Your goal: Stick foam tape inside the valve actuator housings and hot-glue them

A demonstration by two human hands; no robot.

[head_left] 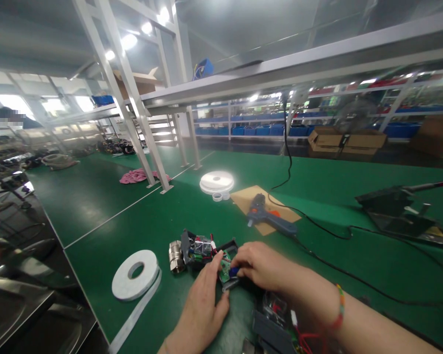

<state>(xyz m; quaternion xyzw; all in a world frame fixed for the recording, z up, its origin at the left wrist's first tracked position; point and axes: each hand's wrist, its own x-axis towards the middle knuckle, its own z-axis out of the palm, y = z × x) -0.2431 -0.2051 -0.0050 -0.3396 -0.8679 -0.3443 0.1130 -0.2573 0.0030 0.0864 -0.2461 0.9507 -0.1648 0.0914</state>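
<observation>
One angular, matte dark housing [230, 285], green circuit board [225, 269] within. Right hand [260, 264]: fingertips pinching blue part [234, 271]. Left hand [204, 299]: half-spread at housing edge, hold unclear.

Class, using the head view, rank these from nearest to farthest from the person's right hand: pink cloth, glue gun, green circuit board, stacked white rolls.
From the right hand:
1. Green circuit board: immediately left.
2. Glue gun: ahead, slightly right.
3. Stacked white rolls: farther ahead, left.
4. Pink cloth: farthest, well left.
</observation>
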